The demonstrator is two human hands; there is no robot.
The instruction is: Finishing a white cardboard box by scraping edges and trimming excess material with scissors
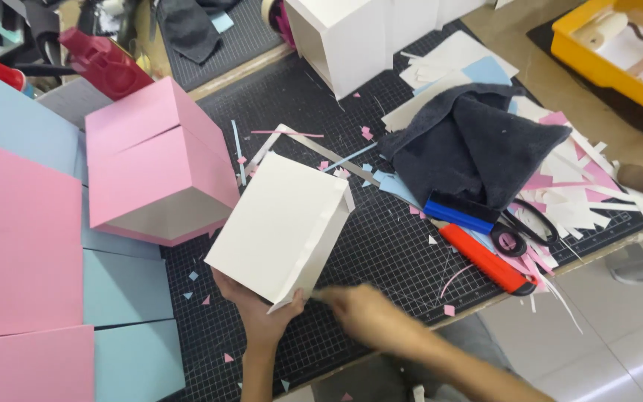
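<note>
The left hand [256, 309] grips the bottom corner of a smooth white cardboard box [280, 227], tilted on the black gridded surface [381, 246]. The blurry right hand [362, 313] is closed beside it; I cannot tell on what.

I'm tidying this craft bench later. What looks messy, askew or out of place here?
Pink, blue and white paper offcuts litter the black cutting mat and spill over its right edge. A dark cloth lies crumpled over a blue tool. The white box in the left hand sits tilted.
</note>
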